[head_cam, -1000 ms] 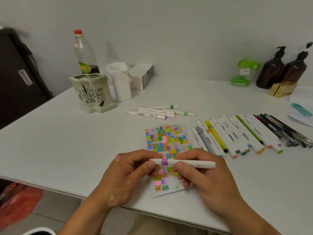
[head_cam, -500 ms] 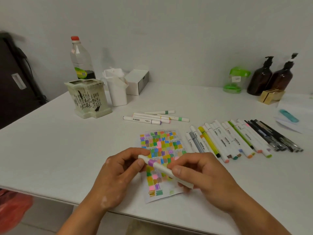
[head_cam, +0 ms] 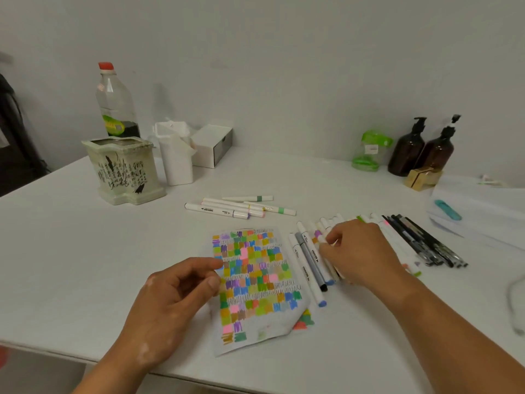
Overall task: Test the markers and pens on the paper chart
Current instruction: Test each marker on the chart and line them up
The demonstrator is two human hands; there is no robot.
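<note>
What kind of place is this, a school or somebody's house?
Probably a desk at home, though I can't be sure: a white table against a bare wall, with brown pump bottles and a ceramic pot sharing space with markers and a colour-test paper chart.

Head view (wide-angle, only one): looks forward-down across table (head_cam: 85,251) from near edge, wall (head_cam: 284,66) beyond

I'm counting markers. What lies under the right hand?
A row of white markers: caps poke out past the right hand, whose fingers pinch a purple-banded marker. Their barrels and their number are covered.
</note>
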